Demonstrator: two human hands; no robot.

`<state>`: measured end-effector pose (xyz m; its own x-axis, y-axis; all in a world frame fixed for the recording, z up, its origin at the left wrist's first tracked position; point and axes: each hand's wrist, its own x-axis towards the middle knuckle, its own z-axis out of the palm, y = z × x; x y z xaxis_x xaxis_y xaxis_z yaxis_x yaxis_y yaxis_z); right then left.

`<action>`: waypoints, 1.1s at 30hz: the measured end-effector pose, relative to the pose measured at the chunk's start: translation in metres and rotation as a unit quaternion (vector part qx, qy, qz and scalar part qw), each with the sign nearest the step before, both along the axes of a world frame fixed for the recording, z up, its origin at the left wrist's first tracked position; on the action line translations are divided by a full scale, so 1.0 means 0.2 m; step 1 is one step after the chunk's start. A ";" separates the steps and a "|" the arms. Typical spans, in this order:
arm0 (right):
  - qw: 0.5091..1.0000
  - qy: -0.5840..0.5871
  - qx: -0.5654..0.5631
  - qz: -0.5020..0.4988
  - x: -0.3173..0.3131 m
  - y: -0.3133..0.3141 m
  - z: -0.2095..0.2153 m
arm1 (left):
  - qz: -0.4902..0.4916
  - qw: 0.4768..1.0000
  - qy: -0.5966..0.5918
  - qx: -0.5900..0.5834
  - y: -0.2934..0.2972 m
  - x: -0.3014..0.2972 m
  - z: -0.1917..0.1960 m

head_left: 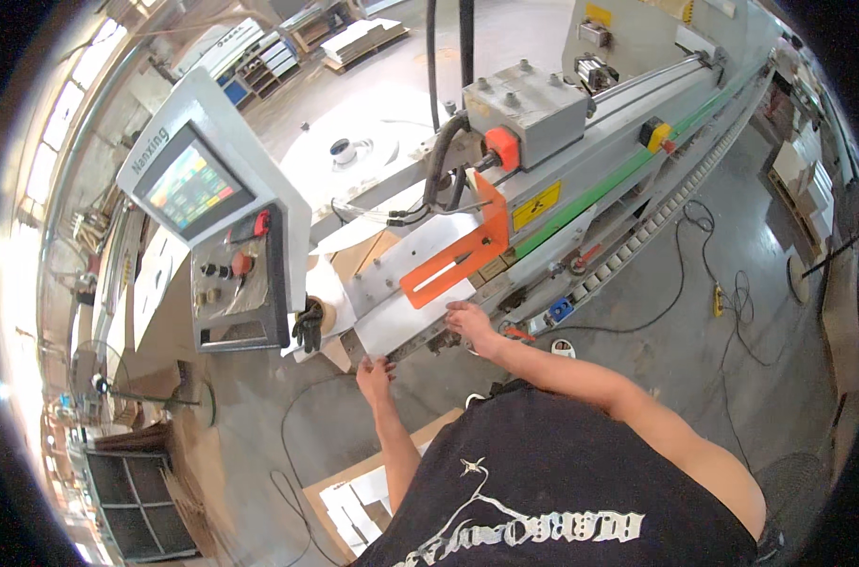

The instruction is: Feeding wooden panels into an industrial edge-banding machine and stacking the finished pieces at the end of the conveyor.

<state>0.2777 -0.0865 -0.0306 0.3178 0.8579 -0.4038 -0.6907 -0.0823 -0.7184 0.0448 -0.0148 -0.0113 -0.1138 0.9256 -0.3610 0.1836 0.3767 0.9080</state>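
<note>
A flat white panel (406,326) lies on the bed of an edge-banding machine, partly beneath an orange slotted guard (456,269). My left hand (375,376) is at the panel's near left corner, its fingers bent around the edge. At the right end of the same panel, my right hand (472,324) has its fingers curled on the edge. The undersides of both grips are hidden. A grey block with a red knob (502,148) sits above the guard.
To the left stands a control console with a lit screen (191,184). Dark gloves (309,326) hang beside a roll under it. A green-striped rail (590,194) runs away to the upper right. Cables (680,283) lie across the floor, and white strips (349,515) rest on cardboard below.
</note>
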 end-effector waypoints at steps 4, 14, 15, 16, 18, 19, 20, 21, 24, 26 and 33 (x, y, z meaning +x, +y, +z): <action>0.998 -0.006 -0.008 -0.059 0.14 -0.02 -0.04 | -0.071 0.996 -0.059 -0.017 0.00 0.09 -0.02; 0.974 -0.106 -0.033 -0.195 0.53 -0.15 -0.08 | -0.219 0.957 -0.183 -0.060 -0.16 0.56 0.06; 0.971 -0.132 -0.063 -0.189 0.54 -0.17 -0.08 | -0.240 0.949 -0.192 -0.072 -0.17 0.59 0.07; 0.971 -0.135 -0.071 -0.181 0.54 -0.20 -0.07 | -0.259 0.941 -0.201 -0.085 -0.19 0.62 0.08; 0.982 -0.089 -0.021 -0.164 0.52 -0.25 -0.02 | -0.223 0.948 -0.199 -0.109 -0.21 0.68 0.07; 0.989 0.025 0.000 -0.148 0.48 -0.29 0.14 | -0.238 0.946 -0.191 -0.111 -0.20 0.68 0.05; 0.991 0.020 -0.013 -0.133 0.45 -0.34 0.24 | -0.255 0.943 -0.183 -0.114 -0.20 0.69 0.03; 0.987 0.099 0.070 -0.107 0.43 -0.37 0.30 | -0.236 0.944 -0.192 -0.125 -0.21 0.69 0.03; 0.968 0.183 0.159 -0.061 0.34 -0.48 0.64 | -0.218 0.950 -0.201 -0.100 -0.26 0.62 0.07; 0.939 0.211 0.269 -0.025 0.29 -0.51 0.80 | -0.265 0.936 -0.202 -0.111 -0.29 0.52 0.08; 0.940 0.192 0.278 0.055 0.13 -0.53 1.00 | -0.267 0.929 -0.160 -0.198 -0.40 -0.06 -0.15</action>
<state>0.3041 -0.1921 0.1688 0.1378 0.9892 0.0493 -0.9167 0.1463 -0.3719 0.0325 -0.0954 -0.0411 0.4963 0.6057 -0.6219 0.1852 0.6260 0.7575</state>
